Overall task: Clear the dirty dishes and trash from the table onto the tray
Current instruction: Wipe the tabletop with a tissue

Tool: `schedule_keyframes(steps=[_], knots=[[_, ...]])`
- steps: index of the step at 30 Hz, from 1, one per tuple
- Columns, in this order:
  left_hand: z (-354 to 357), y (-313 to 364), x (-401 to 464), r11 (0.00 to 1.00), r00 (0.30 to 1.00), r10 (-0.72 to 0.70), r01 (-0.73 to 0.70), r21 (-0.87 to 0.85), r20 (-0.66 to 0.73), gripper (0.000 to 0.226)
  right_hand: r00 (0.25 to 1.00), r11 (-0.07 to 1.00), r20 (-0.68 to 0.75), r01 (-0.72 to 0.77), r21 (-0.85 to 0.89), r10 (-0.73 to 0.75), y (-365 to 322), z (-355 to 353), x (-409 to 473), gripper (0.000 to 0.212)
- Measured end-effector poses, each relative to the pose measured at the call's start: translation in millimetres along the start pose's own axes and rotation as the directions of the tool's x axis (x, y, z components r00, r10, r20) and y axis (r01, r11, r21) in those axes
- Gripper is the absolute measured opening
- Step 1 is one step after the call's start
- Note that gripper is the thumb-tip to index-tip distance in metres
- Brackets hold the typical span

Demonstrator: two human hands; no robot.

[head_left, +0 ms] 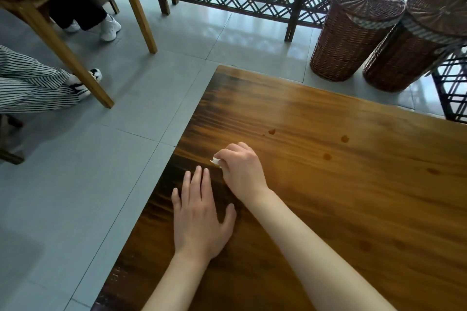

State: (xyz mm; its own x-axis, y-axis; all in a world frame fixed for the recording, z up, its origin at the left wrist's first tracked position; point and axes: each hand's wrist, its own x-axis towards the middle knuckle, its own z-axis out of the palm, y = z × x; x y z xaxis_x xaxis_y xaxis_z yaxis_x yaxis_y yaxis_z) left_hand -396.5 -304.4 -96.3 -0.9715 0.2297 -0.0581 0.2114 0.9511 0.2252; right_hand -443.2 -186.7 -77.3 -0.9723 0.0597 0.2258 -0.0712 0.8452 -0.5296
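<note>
Our right hand [241, 171] pinches small white scrap [216, 161] (crumpled, likely tissue) against table [353, 197] near left edge. Our left hand [199, 214] rests flat just beside, fingers straight.

Left hand [199, 212] flat, fingers straight and spread; right hand [240, 171] just beyond, fingers curled, pinching.

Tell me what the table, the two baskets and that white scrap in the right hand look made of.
Table: wood, glossy varnish, visible grain.
Baskets: woven wicker or rattan, going by the plaited strands.
Scrap pinched in the right hand: probably crumpled tissue, mostly hidden.
</note>
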Motion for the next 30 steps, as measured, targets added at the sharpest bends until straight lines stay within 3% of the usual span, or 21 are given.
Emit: schedule_keyframes(steps=[3, 8, 16, 18, 21, 23, 27, 30], knots=[[2, 2, 2, 1.0, 1.0, 0.006, -0.006, -0.003, 0.004, 0.082, 0.998, 0.996, 0.012, 0.063, -0.059, -0.063, 7, -3, 3, 0.009], [3, 0, 3, 1.0, 1.0, 0.0, 0.0, 0.005, 0.012, 0.084, 0.977, 0.985, -0.126, -0.174, -0.022, 0.17, 19, -7, 14, 0.014], [-1, 0, 3, 1.0, 0.999, -0.006, 0.006, -0.01, 0.033, 0.081, 0.986, 0.986, 0.043, 0.161, -0.048, -0.159, 3, 2, -2, 0.005], [-1, 0, 2, 1.0, 0.999, -0.007, 0.007, -0.005, 0.039, 0.082, 0.997, 0.99, -0.008, 0.077, -0.116, -0.078, 22, -5, 11, 0.009], [-4, 2, 2, 1.0, 1.0, 0.0, 0.0, -0.01, 0.027, 0.081, 0.976, 0.967, -0.15, -0.181, -0.177, 0.155, 64, -23, 27, 0.017], [-5, 2, 2, 1.0, 1.0, 0.004, -0.003, -0.013, 0.03, 0.081, 0.96, 0.947, -0.164, -0.258, -0.19, 0.229, 80, -32, 31, 0.018], [-5, 1, -1, 1.0, 0.999, 0.011, -0.011, 0.001, 0.031, 0.079, 0.959, 0.95, -0.166, -0.259, -0.173, 0.231, 71, -29, 26, 0.019], [-7, 4, -1, 0.999, 0.999, 0.033, -0.033, 0.015, 0.01, 0.077, 0.994, 0.978, -0.075, -0.095, -0.185, 0.083, 51, -22, 16, 0.013]])
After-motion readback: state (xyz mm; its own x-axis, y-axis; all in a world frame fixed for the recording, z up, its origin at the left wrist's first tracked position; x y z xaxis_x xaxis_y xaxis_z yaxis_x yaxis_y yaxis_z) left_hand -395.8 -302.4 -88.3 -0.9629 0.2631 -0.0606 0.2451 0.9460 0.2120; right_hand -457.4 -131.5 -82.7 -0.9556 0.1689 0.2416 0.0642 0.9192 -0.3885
